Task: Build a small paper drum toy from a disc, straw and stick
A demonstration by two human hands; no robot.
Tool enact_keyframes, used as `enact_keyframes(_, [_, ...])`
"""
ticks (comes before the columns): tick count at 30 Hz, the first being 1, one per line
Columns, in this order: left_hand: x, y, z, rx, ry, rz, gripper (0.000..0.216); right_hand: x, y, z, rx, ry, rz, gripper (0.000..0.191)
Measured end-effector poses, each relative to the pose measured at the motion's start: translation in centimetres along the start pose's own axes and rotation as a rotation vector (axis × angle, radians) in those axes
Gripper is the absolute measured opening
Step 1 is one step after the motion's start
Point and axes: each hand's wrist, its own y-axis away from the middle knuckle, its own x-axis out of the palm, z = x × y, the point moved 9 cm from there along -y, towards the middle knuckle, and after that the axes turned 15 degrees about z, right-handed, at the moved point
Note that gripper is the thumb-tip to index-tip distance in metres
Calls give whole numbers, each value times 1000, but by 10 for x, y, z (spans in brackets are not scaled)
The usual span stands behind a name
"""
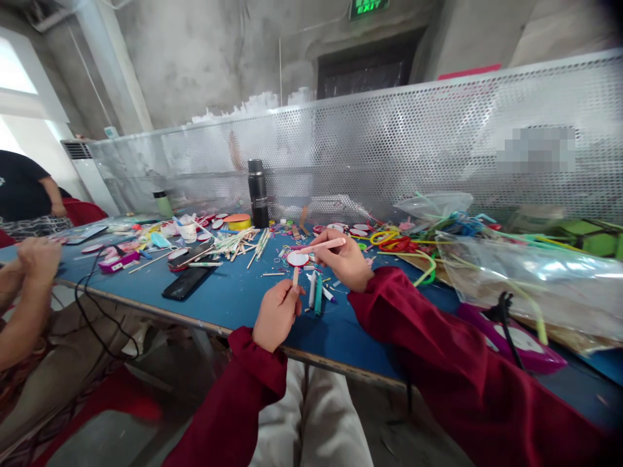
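My left hand (278, 313) is closed around a flat wooden stick (295, 277). At the stick's upper end is a small round white disc (298, 259) with a red rim. Pinched in my right hand (349, 263) is a pale pink pen (329, 245), slanting down to the left with its tip at the disc's upper edge. Whether the tip touches the disc, I cannot tell. Just below my right hand, a teal marker (318, 296) and a grey marker (312, 290) lie on the blue table (233, 301), beside a white marker with a purple end (329, 296).
A black bottle (258, 194) stands by the mesh partition (360, 149). Left lie a black phone (187, 283), loose sticks (238, 245) and a purple power strip (118, 262). Plastic bags (530, 272) and another power strip (516, 340) are right. Another person's hands (39, 259) are far left.
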Motion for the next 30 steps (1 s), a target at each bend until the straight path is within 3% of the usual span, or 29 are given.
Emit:
enact_keyframes(8, [-1, -1, 1, 23, 48, -1, 29, -2, -1, 0, -33, 35, -22, 9])
enact_keyframes(16, [2, -3, 5, 12, 96, 24, 38, -7, -2, -9, -23, 33, -45, 38])
enact_keyframes(30, [5, -1, 1, -4, 77, 34, 29, -13, -6, -31, 68, -184, -64, 25])
